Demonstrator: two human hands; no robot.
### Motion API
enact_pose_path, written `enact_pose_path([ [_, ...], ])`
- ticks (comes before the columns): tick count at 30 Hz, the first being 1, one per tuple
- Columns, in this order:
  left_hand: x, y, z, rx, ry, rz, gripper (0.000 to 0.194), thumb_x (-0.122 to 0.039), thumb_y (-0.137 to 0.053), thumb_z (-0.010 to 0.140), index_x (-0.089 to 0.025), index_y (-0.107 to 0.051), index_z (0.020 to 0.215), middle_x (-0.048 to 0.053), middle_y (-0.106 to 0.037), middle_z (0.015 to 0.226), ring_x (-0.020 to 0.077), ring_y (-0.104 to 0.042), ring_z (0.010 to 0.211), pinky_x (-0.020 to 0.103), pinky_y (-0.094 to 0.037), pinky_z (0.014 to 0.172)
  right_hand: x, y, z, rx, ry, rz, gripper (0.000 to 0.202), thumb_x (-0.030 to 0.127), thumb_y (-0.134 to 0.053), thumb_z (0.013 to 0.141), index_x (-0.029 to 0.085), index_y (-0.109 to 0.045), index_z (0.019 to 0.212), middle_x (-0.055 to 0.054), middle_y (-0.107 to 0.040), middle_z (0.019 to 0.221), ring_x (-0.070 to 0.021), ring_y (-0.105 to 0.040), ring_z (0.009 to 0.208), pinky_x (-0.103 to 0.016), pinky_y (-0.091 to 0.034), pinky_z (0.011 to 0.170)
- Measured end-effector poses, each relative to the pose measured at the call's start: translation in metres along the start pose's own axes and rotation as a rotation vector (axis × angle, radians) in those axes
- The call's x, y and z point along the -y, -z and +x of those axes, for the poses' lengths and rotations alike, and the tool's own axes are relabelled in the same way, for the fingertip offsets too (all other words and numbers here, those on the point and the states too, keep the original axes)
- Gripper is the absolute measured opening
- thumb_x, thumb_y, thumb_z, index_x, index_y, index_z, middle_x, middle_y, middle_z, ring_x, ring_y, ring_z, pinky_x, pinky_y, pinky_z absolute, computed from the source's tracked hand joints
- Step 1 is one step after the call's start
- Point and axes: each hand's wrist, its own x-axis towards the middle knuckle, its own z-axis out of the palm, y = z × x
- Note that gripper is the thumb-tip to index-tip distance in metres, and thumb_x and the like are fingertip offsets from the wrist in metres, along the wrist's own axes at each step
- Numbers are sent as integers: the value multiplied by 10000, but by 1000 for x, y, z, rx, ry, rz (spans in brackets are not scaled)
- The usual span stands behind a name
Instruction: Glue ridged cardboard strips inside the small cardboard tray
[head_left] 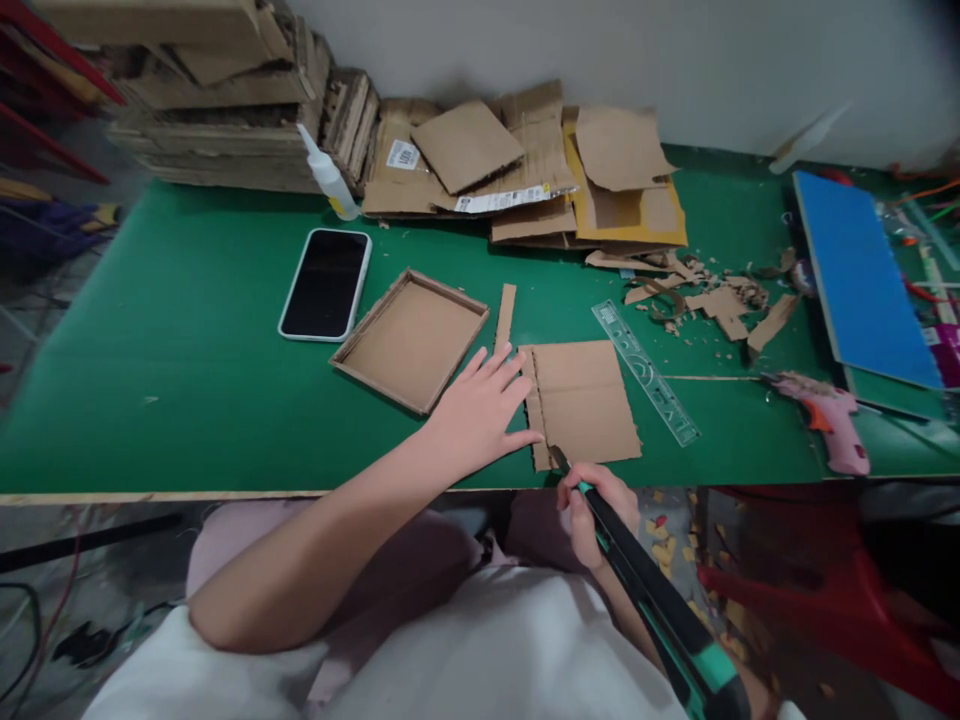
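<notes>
A flat cardboard piece (589,395) lies near the table's front edge, with a narrow strip along its left side marked off by a cut line. My left hand (480,410) rests with fingers spread over that left side. In my right hand (600,505) is a black and green utility knife (637,560), its tip at the lower end of the cut line. Left of my left hand sits a shallow cardboard tray (412,340) with low walls. A thin cardboard strip (505,315) lies just beyond my fingertips, and a clear ruler (645,372) lies right of the flat piece.
A phone (326,284) and a glue bottle (328,175) are at the left. Cardboard sheets (465,150) and a stack of cardboard (225,110) line the wall. Scraps (724,305), a blue board (862,275) and a pink glue gun (825,415) occupy the right.
</notes>
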Motion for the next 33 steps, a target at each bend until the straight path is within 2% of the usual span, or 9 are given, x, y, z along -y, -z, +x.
enact_pose_path([
  [13,0,-1,0,-4,-5,-1,627,-593,-487,782,-107,-501,1178,142,-373,1401,294,-239,1341,442,-191,1099,1,-2,0,-28,3,26,70,183,-450,756,202,-517,760,45,-521,545,-105,-519,478,-224,-413,506],
  [18,0,-1,0,-5,-1,-7,613,-585,-485,787,-108,-505,1173,142,-372,1402,292,-247,1338,441,-194,1098,8,2,5,17,15,-40,99,185,-436,752,194,-501,678,21,-509,533,-124,-528,497,-238,-406,495],
  [22,0,-1,0,-8,0,-18,606,-584,-483,789,-108,-510,1164,148,-370,1402,293,-233,1343,444,-189,1099,14,3,13,70,88,-108,97,163,-447,711,194,-494,631,20,-488,495,-119,-494,439,-240,-380,453],
  [24,0,-1,0,-11,-3,-23,603,-581,-489,787,-108,-509,1161,153,-368,1402,294,-232,1344,447,-188,1098,13,0,16,39,174,-131,79,141,-446,679,195,-504,671,28,-477,489,-114,-469,407,-237,-372,433],
  [28,0,-1,0,-8,-4,-29,586,-560,-515,782,-107,-510,1153,157,-359,1407,295,-241,1341,443,-194,1095,6,-6,15,-18,306,-130,172,112,-440,653,193,-521,781,16,-530,554,-121,-518,460,-230,-415,472],
  [33,-1,0,0,-9,0,-24,592,-566,-507,784,-107,-507,1159,151,-362,1406,297,-241,1340,442,-191,1096,-1,-2,9,26,191,-101,99,134,-453,693,209,-510,722,29,-520,532,-113,-502,437,-225,-392,450],
])
